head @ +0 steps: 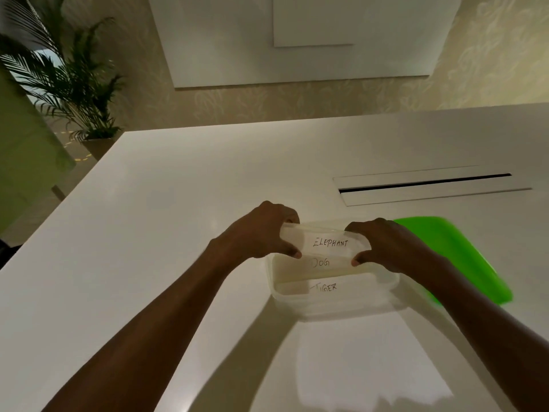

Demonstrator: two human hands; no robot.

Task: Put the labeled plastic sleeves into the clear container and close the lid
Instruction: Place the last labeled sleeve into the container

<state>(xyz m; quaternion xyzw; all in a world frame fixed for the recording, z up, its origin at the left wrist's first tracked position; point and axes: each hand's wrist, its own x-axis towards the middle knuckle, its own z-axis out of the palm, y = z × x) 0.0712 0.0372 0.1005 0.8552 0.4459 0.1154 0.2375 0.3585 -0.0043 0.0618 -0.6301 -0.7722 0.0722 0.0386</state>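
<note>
A clear plastic container (332, 304) sits on the white table in front of me. Inside it stand sleeves labeled DOG (320, 264) and TIGER (325, 288). Over the container's far side I hold a sleeve labeled ELEPHANT (328, 242) by both ends. My left hand (261, 230) pinches its left end and my right hand (383, 245) pinches its right end. The green lid (463, 257) lies flat on the table to the right of the container, partly behind my right forearm.
The white table (178, 233) has a cable slot flap (430, 185) at the back right. A bright white patch (362, 364) lies on the table near me. A potted palm (68, 84) stands beyond the table's far left corner.
</note>
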